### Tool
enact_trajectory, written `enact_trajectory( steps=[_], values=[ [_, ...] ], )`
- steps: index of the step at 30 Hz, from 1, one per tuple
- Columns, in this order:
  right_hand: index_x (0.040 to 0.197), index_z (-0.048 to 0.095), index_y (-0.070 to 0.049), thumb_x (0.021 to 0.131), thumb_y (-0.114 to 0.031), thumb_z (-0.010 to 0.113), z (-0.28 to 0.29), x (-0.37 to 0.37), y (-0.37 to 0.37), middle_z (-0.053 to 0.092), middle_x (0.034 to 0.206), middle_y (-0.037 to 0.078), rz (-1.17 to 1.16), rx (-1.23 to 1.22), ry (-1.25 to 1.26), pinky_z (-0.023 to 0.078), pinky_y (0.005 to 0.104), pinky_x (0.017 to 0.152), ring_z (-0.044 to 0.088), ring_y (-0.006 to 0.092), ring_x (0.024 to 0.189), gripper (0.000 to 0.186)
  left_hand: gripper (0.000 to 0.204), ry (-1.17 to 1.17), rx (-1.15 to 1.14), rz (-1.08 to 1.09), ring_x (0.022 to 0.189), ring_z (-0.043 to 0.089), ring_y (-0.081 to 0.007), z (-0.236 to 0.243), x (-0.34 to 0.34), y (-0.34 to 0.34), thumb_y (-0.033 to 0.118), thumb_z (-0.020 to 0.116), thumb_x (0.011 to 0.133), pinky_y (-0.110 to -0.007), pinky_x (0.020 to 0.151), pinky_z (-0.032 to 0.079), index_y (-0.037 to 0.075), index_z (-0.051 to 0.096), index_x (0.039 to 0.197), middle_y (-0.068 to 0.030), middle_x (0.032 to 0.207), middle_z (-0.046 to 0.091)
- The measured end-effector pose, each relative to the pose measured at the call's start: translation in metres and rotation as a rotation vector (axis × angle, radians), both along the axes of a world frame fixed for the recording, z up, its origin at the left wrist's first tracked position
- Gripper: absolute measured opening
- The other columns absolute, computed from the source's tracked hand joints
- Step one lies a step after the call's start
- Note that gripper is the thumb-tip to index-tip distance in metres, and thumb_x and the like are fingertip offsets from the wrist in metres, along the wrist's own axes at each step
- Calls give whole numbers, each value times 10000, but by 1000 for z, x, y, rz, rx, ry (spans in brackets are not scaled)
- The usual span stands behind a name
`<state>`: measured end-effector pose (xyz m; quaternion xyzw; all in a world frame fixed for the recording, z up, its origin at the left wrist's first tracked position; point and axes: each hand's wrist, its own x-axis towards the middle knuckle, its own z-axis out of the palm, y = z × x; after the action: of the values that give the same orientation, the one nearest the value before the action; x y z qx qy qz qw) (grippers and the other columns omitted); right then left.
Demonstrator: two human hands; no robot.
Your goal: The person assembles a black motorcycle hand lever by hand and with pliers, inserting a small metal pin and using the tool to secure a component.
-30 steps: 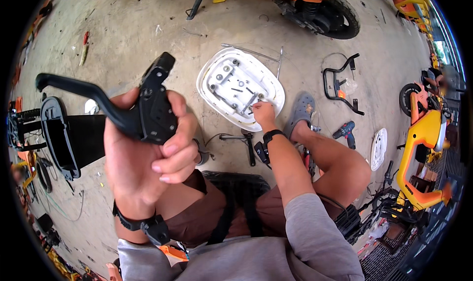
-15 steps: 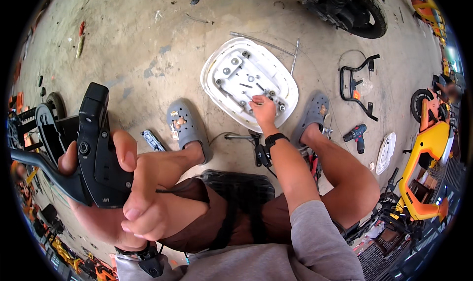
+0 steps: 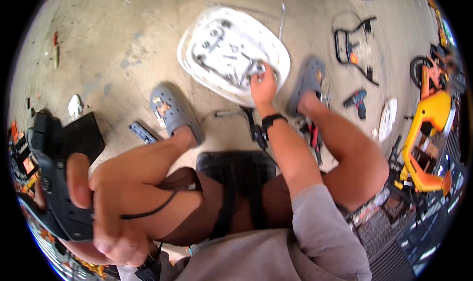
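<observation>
My left hand (image 3: 111,222) is wrapped round a black brake lever (image 3: 54,148), held up close at the left; a thin black cable runs from near it across my thigh. My right hand (image 3: 263,88) reaches down into a white plastic tray (image 3: 186,54) on the floor between my feet. Its fingers are drawn together over a cluster of small metal parts (image 3: 236,76) near the tray's right side. Whatever they pinch is too blurred to make out. Small bolts and round metal pieces lie spread over the rest of the tray.
A black handlebar (image 3: 340,47) and a cordless drill (image 3: 358,101) lie to the right. Red-handled pliers (image 3: 315,140) rest by my right foot, a folding tool (image 3: 143,132) by my left. A black stool edge (image 3: 236,163) shows beneath me; a yellow vehicle frame (image 3: 419,148) stands far right.
The view has shifted, so the tray sits higher. My left hand has moved down and left with the brake lever. My right hand stays at the tray, now over its metal parts.
</observation>
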<state>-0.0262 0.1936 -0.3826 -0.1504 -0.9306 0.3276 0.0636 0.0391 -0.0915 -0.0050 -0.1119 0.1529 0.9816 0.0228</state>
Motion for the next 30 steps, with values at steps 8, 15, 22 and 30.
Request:
enact_trajectory(
  steps=[8, 15, 22, 30],
  values=[
    [1250, 639, -148, 852, -210, 599, 27, 16, 28, 704, 780, 166, 144, 51, -459, 532, 461, 760, 677, 379, 776, 405, 404, 111, 136, -105, 385, 342, -63, -12, -3, 3, -26, 526, 932, -192, 331, 245, 143, 196, 1094, -96, 857, 429],
    [1226, 659, -150, 854, -187, 574, 22, 27, 35, 700, 815, 208, -15, 107, -430, 528, 483, 789, 677, 393, 803, 384, 327, 51, 109, -165, 381, 292, -69, -6, -8, 11, -20, 453, 949, -210, 335, 209, 116, 203, 1110, -101, 850, 411],
    [1170, 675, -136, 855, -170, 586, 22, 34, 37, 701, 792, 189, 41, 78, -447, 530, 473, 771, 677, 381, 793, 330, 321, -236, 46, -210, 350, 233, -123, 18, -14, 0, 448, 281, 1049, -276, 345, 174, 129, 256, 1063, -153, 792, 463],
    [971, 750, -145, 849, -204, 623, 19, 31, 28, 709, 779, 143, 52, -18, -460, 540, 432, 730, 684, 337, 768, 185, 353, -261, 75, -281, 357, 240, -125, 14, -18, -4, 480, 277, 1039, -282, 348, 183, 128, 278, 1060, -139, 743, 445]
  ],
)
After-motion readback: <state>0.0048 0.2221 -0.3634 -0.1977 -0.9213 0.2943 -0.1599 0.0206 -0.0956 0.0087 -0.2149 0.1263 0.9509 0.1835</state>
